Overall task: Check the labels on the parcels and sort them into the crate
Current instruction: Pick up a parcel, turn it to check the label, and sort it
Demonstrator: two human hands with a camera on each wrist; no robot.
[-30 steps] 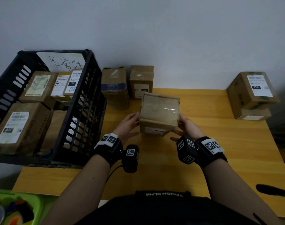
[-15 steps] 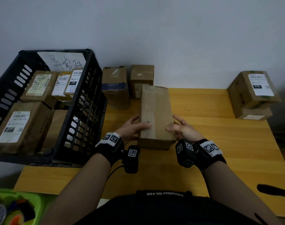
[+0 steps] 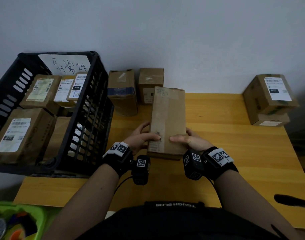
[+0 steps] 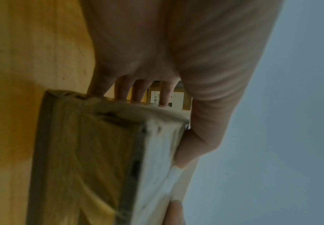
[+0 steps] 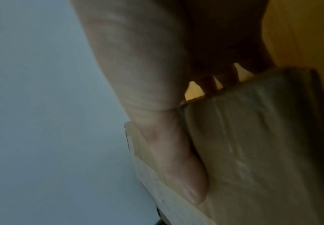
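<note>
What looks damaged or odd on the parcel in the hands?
The held parcel looks scuffed, with dark marks near the left hand. The face turned up shows no white shipping label; only faint print. The right hand grips its other side.

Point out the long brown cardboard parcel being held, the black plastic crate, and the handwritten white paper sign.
Long brown cardboard parcel (image 3: 170,118), head view, middle of its top face.
Black plastic crate (image 3: 91,108), head view, right slatted wall.
Handwritten white paper sign (image 3: 68,66), head view, its written centre.

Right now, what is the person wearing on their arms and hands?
No gloves or sleeves: both arms are bare. The left hand and right hand each have a black wrist strap with white square code tags, plus a small black camera block carrying more tags. A thin black cable runs from each.
</note>
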